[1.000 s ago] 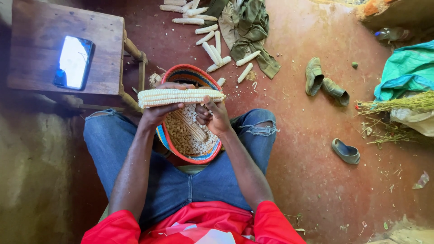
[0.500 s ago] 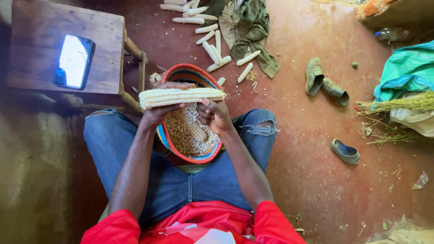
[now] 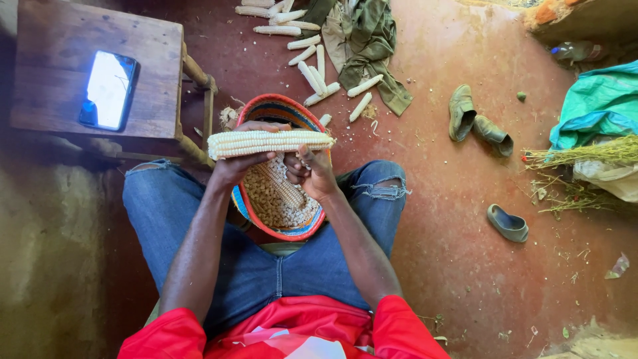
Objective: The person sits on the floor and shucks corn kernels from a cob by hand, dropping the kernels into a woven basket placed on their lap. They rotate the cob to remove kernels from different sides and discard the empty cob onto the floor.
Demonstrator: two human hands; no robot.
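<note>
A pale white maize cob (image 3: 269, 142) lies crosswise over a woven basket (image 3: 307, 225) with an orange rim and coloured bands, resting between my knees. My left hand (image 3: 240, 159) grips the cob from below near its left half. My right hand (image 3: 311, 171) is curled just under the cob's right end, thumb pressed against it, fingers closed. The basket holds several loose maize kernels (image 3: 276, 196) and another cob partly buried among them.
A wooden stool (image 3: 60, 73) at upper left carries a lit phone (image 3: 108, 90). Several bare cobs (image 3: 309, 63) and an olive cloth (image 3: 367, 46) lie on the red floor ahead. Shoes (image 3: 475, 123), a grey sandal (image 3: 508, 223) and a teal sack (image 3: 598, 106) sit right.
The cob stays held over the basket; my right hand has shifted slightly along its right end. The view is otherwise the same.
</note>
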